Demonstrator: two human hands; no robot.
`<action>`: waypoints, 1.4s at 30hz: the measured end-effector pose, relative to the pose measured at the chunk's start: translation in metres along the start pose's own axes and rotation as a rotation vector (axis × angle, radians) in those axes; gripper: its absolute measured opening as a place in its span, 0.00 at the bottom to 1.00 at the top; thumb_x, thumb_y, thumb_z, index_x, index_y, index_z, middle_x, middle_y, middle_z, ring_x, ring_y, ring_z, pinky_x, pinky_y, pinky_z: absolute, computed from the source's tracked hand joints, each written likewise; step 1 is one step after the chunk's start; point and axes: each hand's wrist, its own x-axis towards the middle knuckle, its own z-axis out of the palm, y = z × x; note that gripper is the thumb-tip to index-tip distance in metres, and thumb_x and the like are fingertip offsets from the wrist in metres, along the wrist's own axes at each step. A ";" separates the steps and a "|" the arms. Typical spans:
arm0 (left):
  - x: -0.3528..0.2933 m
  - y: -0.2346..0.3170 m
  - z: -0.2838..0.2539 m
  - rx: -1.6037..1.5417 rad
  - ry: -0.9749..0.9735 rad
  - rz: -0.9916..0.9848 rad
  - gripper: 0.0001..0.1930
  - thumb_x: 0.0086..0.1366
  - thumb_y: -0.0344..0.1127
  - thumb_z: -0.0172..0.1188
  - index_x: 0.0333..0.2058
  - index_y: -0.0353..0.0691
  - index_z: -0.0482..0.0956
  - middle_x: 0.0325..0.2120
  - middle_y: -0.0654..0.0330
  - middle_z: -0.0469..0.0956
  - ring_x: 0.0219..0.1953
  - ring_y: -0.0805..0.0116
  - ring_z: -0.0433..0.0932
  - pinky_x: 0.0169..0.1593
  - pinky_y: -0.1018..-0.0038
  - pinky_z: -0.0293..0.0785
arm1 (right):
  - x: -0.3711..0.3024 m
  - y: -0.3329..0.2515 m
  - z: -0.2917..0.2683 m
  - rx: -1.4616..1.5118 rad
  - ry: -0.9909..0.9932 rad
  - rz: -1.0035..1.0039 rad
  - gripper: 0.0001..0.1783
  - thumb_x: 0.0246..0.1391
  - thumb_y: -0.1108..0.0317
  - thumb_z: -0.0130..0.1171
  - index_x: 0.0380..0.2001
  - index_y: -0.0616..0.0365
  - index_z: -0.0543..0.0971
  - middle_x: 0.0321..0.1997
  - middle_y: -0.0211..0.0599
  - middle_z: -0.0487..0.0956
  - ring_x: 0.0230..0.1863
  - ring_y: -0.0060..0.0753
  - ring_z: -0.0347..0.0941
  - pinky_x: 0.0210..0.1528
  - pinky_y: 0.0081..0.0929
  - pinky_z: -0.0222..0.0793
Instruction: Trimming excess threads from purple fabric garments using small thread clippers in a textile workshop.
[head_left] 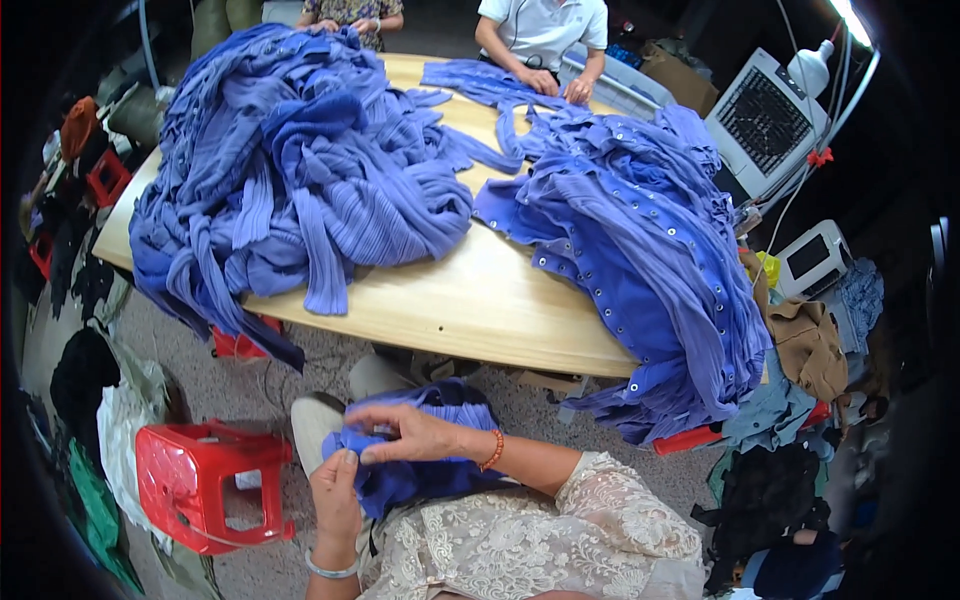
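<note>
A blue-violet knit garment (425,487) lies bunched across my lap. My left hand (337,490), with a silver bangle at the wrist, pinches the garment's edge between thumb and fingertips. Close beside it my right hand (420,436), with an orange bead bracelet, curves over the same edge. Its thumb presses the cloth next to my left thumb, and its fingers arch above; their tips are partly hidden. Whether a small item sits between the fingertips cannot be made out.
A pale wooden table (430,310) stands ahead, bearing a large garment pile (300,180) and a second heap with metal eyelets (640,250). Two people work at its far side. A red plastic stool (190,480) is at my left; clothes and a fan unit (765,125) are at right.
</note>
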 end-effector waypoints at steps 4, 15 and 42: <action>-0.003 -0.002 -0.007 0.185 0.012 0.046 0.08 0.66 0.31 0.54 0.38 0.31 0.78 0.29 0.70 0.76 0.29 0.85 0.68 0.33 0.86 0.63 | -0.004 0.008 0.004 0.129 0.011 0.119 0.16 0.53 0.60 0.66 0.35 0.63 0.78 0.30 0.20 0.74 0.34 0.10 0.64 0.36 0.15 0.62; -0.053 0.076 0.020 0.282 -0.153 0.158 0.05 0.59 0.24 0.60 0.33 0.30 0.76 0.30 0.63 0.72 0.30 0.78 0.68 0.37 0.82 0.65 | -0.005 -0.083 -0.015 0.302 0.108 -0.182 0.05 0.54 0.73 0.62 0.32 0.64 0.78 0.29 0.22 0.77 0.32 0.06 0.69 0.30 0.10 0.66; -0.019 0.017 0.009 -0.418 0.095 -0.186 0.12 0.69 0.32 0.50 0.44 0.31 0.78 0.39 0.61 0.79 0.40 0.77 0.76 0.48 0.77 0.70 | -0.028 -0.054 -0.014 -0.516 0.123 -0.234 0.19 0.46 0.69 0.66 0.45 0.58 0.79 0.26 0.37 0.74 0.22 0.32 0.70 0.24 0.25 0.65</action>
